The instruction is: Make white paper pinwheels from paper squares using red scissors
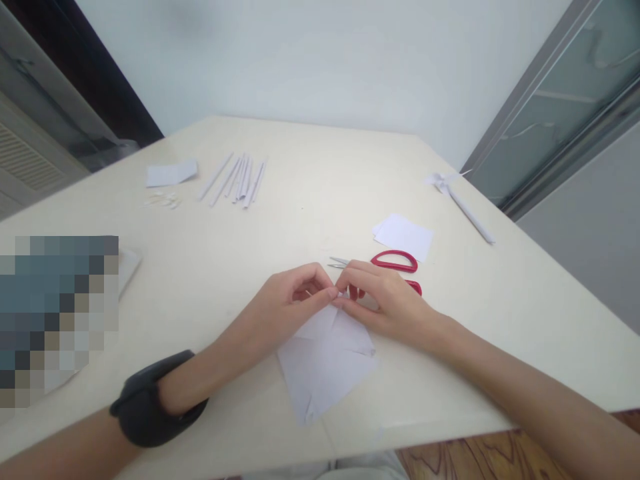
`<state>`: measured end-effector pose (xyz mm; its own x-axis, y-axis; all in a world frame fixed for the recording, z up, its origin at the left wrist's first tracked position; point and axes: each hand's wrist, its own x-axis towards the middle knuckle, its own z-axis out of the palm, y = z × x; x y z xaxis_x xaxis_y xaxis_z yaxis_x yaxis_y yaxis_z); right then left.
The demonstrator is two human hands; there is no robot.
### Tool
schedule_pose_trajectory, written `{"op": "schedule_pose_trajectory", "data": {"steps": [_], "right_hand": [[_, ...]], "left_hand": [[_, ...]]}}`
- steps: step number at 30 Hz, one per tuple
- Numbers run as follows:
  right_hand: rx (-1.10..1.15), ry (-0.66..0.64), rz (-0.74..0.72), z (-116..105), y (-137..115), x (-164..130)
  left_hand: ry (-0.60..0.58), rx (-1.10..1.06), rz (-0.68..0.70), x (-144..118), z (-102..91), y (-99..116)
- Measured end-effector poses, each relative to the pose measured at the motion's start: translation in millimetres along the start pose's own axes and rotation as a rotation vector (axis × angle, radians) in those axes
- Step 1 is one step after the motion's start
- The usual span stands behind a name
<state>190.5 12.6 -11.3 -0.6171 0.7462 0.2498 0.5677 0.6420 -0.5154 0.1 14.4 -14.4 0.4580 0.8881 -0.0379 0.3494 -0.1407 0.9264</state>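
Observation:
A white sheet of paper [323, 373] lies on the cream table [310, 200] near the front edge, cut into flaps. My left hand [287, 300] and my right hand [383, 297] meet over its far corner, fingertips pinching a small paper flap between them. Red-handled scissors [393, 261] lie on the table just behind my right hand, partly hidden by it. A dark band wraps my left wrist.
Several rolled paper sticks [237, 179] lie at the back left beside a small paper piece [170, 173] and tiny scraps. White paper squares [405, 235] rest behind the scissors. A paper pinwheel on a stick [460, 200] sits at the right edge. A blurred patch covers the left.

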Motion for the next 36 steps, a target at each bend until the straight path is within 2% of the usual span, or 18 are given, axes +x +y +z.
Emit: {"op": "schedule_pose_trajectory", "data": {"steps": [12,30,36], "right_hand": [[-0.103,0.005,-0.042,-0.9,-0.2,-2.6],[0.336,0.039,0.106,4.5,6.9,3.0],[0.422,0.006,0.116,3.6,8.3,4.7]], "left_hand": [[-0.044,0.006,0.000,-2.1,0.3,0.5],[-0.057,0.032,-0.005,0.8,0.1,2.9],[-0.047,0.061,0.008,-1.5,1.2,6.0]]}}
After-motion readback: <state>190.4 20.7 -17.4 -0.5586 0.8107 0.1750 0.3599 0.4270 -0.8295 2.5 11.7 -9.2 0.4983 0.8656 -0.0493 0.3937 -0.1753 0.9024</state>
